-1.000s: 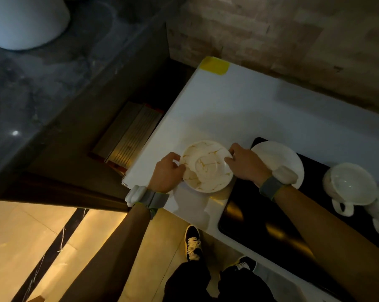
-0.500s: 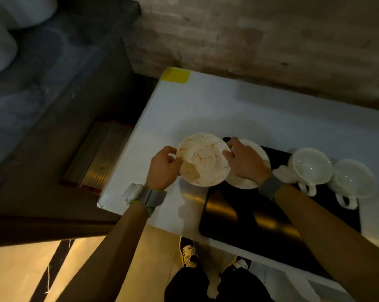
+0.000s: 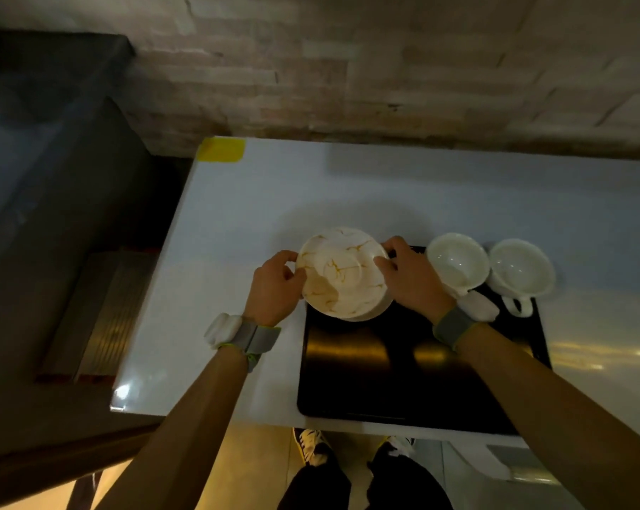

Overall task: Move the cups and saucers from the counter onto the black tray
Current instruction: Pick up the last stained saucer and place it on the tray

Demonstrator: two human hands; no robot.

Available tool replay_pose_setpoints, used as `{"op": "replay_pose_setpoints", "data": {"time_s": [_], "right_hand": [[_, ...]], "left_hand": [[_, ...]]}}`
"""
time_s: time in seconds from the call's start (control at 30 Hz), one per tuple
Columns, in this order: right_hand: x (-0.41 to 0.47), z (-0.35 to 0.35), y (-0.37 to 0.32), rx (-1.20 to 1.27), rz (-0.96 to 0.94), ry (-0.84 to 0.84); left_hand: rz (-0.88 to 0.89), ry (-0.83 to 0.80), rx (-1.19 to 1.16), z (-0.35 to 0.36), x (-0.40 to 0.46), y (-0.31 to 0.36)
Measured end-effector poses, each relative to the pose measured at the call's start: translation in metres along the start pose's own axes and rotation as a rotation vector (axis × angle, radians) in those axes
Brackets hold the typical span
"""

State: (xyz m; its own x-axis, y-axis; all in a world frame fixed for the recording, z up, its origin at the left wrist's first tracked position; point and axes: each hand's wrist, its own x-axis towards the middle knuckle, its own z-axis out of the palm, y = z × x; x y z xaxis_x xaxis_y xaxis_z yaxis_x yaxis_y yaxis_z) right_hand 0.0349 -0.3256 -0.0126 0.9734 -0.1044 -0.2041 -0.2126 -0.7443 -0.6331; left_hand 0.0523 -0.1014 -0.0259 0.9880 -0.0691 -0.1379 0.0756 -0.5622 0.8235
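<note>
Gold-veined saucer (image 3: 342, 274) now over far-left corner of black tray (image 3: 403, 362); a second ago it was on white counter (image 3: 237, 222) left of tray. Plain saucer (image 3: 379, 311) peeks out beneath it, so stacking looks nearly done. Two white cups (image 3: 458, 261) (image 3: 520, 266) sit at tray's far-right edge.

Left hand (image 3: 274, 287) pinches veined saucer's left rim, right hand (image 3: 410, 277) its right rim, wrists angled inward. Whether saucer already rests on lower one: cannot tell.
</note>
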Motion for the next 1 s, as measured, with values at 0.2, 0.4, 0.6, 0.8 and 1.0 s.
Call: {"op": "replay_pose_setpoints", "data": {"time_s": [0.2,0.4,0.6,0.8,1.0], "right_hand": [[-0.009,-0.001,0.023,0.107,0.046,0.065],[-0.01,0.003,0.036,0.115,0.065,0.056],[-0.006,0.008,0.039,0.076,0.064,0.039],[-0.001,0.014,0.042,0.037,0.058,0.011],[-0.001,0.018,0.044,0.032,0.053,0.015]], "left_hand": [[0.103,-0.02,0.156,0.021,0.009,0.008],[0.162,-0.029,0.258,0.034,0.012,0.007],[0.167,0.002,0.296,0.04,0.013,0.0],[0.161,0.007,0.335,0.041,0.013,-0.007],[0.146,-0.009,0.418,0.044,0.01,-0.012]]}}
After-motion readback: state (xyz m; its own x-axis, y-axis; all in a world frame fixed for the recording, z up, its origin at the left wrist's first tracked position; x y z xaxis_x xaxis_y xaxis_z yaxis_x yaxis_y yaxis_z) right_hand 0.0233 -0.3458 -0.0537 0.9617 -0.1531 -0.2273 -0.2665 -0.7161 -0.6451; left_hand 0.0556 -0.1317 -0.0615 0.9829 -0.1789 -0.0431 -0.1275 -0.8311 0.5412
